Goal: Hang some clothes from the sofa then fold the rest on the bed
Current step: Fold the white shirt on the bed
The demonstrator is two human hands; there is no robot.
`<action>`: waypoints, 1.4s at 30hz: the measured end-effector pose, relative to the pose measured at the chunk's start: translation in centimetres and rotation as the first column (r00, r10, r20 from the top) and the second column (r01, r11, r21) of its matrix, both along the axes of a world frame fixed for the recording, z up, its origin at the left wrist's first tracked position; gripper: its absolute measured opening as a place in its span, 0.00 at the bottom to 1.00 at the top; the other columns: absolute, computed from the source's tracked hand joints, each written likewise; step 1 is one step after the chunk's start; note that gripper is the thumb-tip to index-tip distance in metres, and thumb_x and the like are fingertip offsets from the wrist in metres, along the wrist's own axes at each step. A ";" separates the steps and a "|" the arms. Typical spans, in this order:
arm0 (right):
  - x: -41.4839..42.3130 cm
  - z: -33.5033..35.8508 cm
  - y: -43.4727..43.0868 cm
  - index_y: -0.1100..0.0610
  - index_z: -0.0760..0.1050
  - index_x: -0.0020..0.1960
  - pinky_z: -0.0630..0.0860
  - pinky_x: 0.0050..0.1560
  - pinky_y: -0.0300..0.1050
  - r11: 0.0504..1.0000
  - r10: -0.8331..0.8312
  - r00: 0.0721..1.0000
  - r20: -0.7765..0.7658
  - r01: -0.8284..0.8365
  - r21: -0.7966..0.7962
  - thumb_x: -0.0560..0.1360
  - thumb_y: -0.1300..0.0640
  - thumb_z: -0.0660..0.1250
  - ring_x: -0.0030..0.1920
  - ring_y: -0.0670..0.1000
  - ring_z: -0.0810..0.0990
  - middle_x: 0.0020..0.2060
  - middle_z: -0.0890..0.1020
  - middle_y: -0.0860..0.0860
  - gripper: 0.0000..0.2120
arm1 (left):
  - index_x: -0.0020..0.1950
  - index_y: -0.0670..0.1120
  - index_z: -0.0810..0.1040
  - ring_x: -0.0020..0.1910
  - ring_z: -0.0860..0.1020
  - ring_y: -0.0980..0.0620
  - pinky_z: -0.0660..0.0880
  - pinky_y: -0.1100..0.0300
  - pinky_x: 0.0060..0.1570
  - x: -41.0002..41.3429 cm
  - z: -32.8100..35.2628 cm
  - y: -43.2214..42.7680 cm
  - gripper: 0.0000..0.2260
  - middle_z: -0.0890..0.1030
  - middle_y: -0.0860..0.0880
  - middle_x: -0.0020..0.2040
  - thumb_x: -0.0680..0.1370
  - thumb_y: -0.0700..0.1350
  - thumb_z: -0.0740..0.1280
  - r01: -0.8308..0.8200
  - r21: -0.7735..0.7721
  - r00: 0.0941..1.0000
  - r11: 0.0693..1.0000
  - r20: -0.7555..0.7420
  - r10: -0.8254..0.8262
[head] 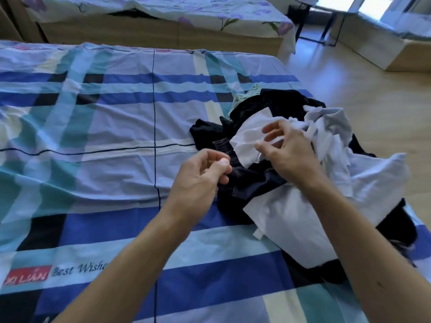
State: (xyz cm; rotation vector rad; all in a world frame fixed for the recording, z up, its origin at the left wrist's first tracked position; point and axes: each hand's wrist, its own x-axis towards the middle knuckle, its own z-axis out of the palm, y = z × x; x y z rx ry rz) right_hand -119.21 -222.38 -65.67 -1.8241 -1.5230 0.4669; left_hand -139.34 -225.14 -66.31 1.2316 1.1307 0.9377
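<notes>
Clothes pile point(291, 217) runs near-to-far; left fingers point(221, 162) pinch dark garment point(247, 183), right fingers point(274, 129) spread.

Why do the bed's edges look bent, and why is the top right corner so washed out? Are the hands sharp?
Head view: the wide-angle lens bows the far edge of the striped bed sheet. Daylight through the window overexposes that corner. The right hand is slightly motion-blurred. The left hand, pinching the dark garment, is a little soft. The printed lettering reads clearly.
</notes>
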 end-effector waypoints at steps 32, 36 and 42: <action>4.8 0.4 -3.6 0.48 0.72 0.66 0.65 0.71 0.59 0.997 -0.054 0.914 0.402 0.075 -0.035 0.71 0.54 0.71 0.67 0.60 0.71 0.65 0.71 0.54 0.24 | 0.48 0.51 0.81 0.43 0.82 0.50 0.75 0.53 0.46 -1.4 3.5 -9.2 0.05 0.85 0.46 0.46 0.81 0.44 0.66 0.133 0.292 0.982 0.947 -0.170 -0.086; 4.5 -2.3 -2.1 0.48 0.65 0.75 0.60 0.72 0.51 0.988 -0.108 0.883 0.457 0.147 -0.052 0.73 0.54 0.70 0.74 0.59 0.62 0.73 0.66 0.53 0.32 | 0.45 0.56 0.81 0.45 0.83 0.47 0.75 0.54 0.46 -2.1 3.1 -9.7 0.05 0.85 0.46 0.46 0.80 0.49 0.68 0.136 0.312 0.977 0.940 -0.198 -0.076; 5.1 -3.6 0.1 0.41 0.73 0.65 0.58 0.74 0.61 0.956 -0.206 0.780 0.591 0.289 -0.049 0.69 0.55 0.66 0.72 0.62 0.65 0.71 0.70 0.56 0.25 | 0.43 0.61 0.80 0.46 0.83 0.47 0.76 0.53 0.47 -2.5 3.1 -9.6 0.06 0.85 0.46 0.46 0.71 0.57 0.65 0.119 0.314 0.978 0.942 -0.199 -0.057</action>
